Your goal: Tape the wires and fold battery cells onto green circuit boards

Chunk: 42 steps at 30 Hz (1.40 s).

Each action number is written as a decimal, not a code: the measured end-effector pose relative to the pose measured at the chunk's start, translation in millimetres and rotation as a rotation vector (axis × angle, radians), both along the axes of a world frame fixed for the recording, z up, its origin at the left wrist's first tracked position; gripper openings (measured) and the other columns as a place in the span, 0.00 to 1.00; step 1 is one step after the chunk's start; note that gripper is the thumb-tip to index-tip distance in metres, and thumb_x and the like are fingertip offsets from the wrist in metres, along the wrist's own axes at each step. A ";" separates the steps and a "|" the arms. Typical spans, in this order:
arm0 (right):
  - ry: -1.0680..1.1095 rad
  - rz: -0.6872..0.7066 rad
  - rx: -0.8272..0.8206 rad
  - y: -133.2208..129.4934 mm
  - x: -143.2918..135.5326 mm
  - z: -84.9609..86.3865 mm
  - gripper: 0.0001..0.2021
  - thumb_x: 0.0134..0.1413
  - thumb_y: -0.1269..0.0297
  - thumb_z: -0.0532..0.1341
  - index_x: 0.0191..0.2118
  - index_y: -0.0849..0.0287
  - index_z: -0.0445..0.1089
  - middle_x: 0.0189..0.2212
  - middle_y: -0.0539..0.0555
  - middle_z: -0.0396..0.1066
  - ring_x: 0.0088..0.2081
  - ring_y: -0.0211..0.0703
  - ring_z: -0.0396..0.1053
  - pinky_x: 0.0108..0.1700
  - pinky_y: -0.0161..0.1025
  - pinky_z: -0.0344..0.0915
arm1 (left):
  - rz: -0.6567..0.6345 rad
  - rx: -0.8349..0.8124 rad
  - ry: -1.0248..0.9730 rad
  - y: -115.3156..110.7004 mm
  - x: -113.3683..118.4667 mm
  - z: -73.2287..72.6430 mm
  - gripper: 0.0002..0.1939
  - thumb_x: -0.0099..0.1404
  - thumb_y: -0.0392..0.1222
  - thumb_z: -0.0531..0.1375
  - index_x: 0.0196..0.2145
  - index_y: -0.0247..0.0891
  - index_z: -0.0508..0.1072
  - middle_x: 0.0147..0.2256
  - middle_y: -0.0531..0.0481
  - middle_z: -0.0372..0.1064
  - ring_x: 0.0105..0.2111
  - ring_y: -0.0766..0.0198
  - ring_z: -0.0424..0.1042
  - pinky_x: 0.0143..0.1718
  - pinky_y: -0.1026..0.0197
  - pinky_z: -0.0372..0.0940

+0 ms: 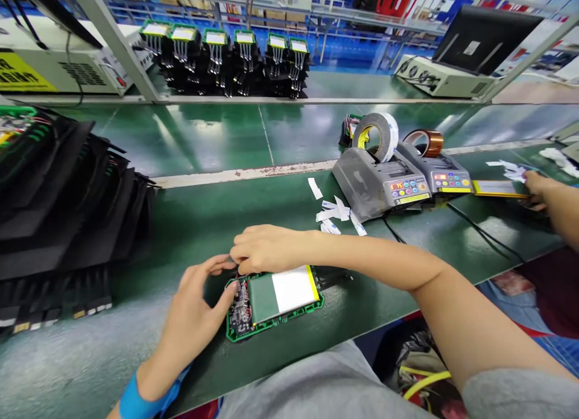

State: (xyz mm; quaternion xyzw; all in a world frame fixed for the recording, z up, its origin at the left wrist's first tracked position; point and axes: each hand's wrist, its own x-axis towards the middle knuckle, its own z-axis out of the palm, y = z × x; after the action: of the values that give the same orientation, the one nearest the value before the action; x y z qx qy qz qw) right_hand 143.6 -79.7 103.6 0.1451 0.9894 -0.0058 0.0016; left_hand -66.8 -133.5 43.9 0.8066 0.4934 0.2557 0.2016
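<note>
A green-framed electronic case (pixel 275 318) lies on the bench close to my body. Inside it are a circuit board (pixel 241 307) with thin wires and a flat battery (pixel 262 298) with a white patch and a yellow edge. My left hand (pixel 199 304) curves around the case's far left corner, its thumb against the board end and its fingertips by the far edge. Above that corner, my right hand (pixel 260 249) is closed with its fingers curled down; what they pinch is hidden. Black leads (pixel 337 278) stick out of the case's right end.
Stacked black panels (pixel 54 214) stand at left. Two tape dispensers (pixel 384 184) with tape rolls, and paper strips (pixel 333 214), lie beyond my right arm. More units (pixel 226 63) line the back shelf. At right, a co-worker's hand (pixel 538 187) is by a flat yellow-edged piece (pixel 500 189).
</note>
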 end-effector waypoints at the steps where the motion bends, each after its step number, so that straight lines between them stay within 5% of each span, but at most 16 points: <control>1: 0.028 -0.047 -0.008 -5.4 3.2 0.1 0.10 0.65 0.67 0.55 0.39 0.58 0.75 0.36 0.52 0.71 0.39 0.43 0.64 0.39 0.40 0.57 | -0.039 0.026 0.021 1.6 5.0 1.1 0.17 0.64 0.47 0.57 0.50 0.45 0.64 0.38 0.51 0.70 0.39 0.57 0.70 0.41 0.53 0.65; 9: 0.412 -0.454 -0.104 -50.4 28.1 -33.0 0.08 0.64 0.65 0.57 0.37 0.58 0.73 0.34 0.52 0.71 0.34 0.39 0.65 0.38 0.37 0.60 | -0.173 0.211 0.090 -3.3 20.4 5.6 0.09 0.66 0.37 0.56 0.45 0.44 0.69 0.32 0.55 0.74 0.34 0.61 0.68 0.40 0.55 0.59; 16: 0.397 -0.617 -0.194 -69.3 25.0 -49.9 0.09 0.65 0.71 0.53 0.39 0.59 0.71 0.36 0.53 0.69 0.37 0.40 0.64 0.37 0.37 0.61 | -0.178 0.243 0.158 -11.5 18.0 12.9 0.06 0.67 0.36 0.56 0.37 0.42 0.73 0.32 0.53 0.75 0.32 0.62 0.67 0.36 0.56 0.58; 25: 0.315 -0.634 -0.176 -73.5 22.6 -48.3 0.10 0.63 0.76 0.52 0.39 0.61 0.70 0.36 0.55 0.66 0.36 0.43 0.60 0.36 0.38 0.61 | -0.193 0.219 0.175 -14.5 18.5 7.7 0.08 0.67 0.34 0.55 0.40 0.42 0.72 0.36 0.51 0.73 0.34 0.61 0.66 0.37 0.55 0.59; 32: 0.373 -0.644 -0.293 -72.3 26.1 -43.8 0.10 0.63 0.76 0.52 0.40 0.62 0.71 0.37 0.55 0.67 0.38 0.43 0.62 0.38 0.39 0.65 | -0.222 0.030 0.191 -19.3 17.8 15.8 0.08 0.67 0.40 0.54 0.43 0.41 0.68 0.40 0.48 0.69 0.40 0.56 0.65 0.41 0.51 0.62; 37: 0.548 -0.578 -0.343 -75.5 35.8 -48.9 0.11 0.65 0.71 0.52 0.42 0.62 0.72 0.41 0.57 0.69 0.42 0.42 0.64 0.44 0.41 0.67 | -0.264 -0.109 0.250 -29.5 11.8 18.6 0.39 0.47 0.56 0.69 0.53 0.41 0.61 0.49 0.43 0.62 0.48 0.48 0.61 0.44 0.47 0.66; 42: 0.653 -0.578 -0.324 -80.8 40.0 -60.2 0.10 0.65 0.69 0.53 0.43 0.62 0.72 0.44 0.57 0.70 0.45 0.42 0.66 0.48 0.41 0.67 | -0.258 -0.063 0.250 -29.2 12.8 11.8 0.35 0.51 0.53 0.67 0.53 0.41 0.60 0.48 0.43 0.61 0.48 0.48 0.61 0.45 0.47 0.67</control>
State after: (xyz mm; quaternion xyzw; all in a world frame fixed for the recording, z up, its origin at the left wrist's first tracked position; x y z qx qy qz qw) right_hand 183.6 -160.5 43.4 0.4034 0.8435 -0.2057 -0.2891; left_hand -54.0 -162.6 55.7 0.8821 0.4145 0.1097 0.1948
